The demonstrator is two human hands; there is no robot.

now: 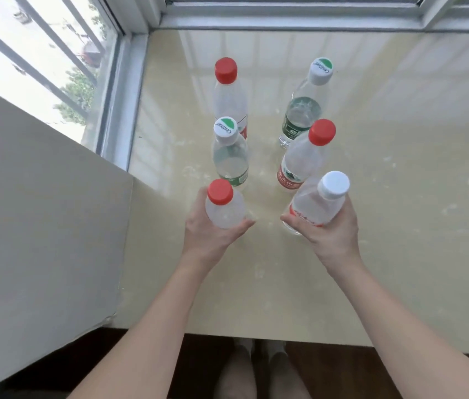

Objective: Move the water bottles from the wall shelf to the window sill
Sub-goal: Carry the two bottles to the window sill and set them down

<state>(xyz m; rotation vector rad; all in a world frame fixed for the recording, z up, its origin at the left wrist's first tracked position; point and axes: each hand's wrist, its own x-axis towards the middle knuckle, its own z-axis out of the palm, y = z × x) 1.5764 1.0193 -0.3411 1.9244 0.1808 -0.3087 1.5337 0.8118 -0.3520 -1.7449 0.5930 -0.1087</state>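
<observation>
At the window sill [400, 168], left hand [210, 234] grips an upright red-capped bottle [224, 210]; right hand [331, 234] grips a tilted white-capped bottle [316, 205].

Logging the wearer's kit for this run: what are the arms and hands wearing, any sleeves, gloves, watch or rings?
Nothing shows. The left forearm and right forearm are bare to the frame edge, no sleeves. The left hand and right hand carry no gloves; no watch, bracelet or ring is visible.
</observation>
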